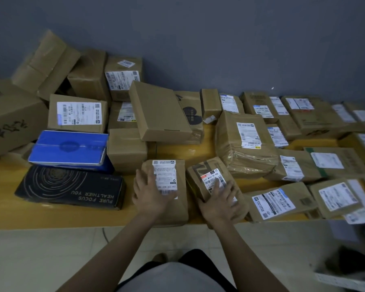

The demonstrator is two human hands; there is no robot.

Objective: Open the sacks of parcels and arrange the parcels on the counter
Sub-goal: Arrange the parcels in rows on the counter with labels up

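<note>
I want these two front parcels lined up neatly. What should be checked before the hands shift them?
1. Left hand flat on the left parcel: ok.
2. Right hand flat on the right parcel: ok.
3. Left label and right label face up: ok.
4. Right parcel square to the counter edge: not ok, it lies skewed.
5. Left parcel fully on the counter: cannot tell, its near end reaches the edge.
6. Bare counter behind both parcels: ok.

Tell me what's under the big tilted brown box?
The tilted box lies across a plain brown box and a parcel with dark heart prints. Whatever lies beneath its middle is covered.
</note>
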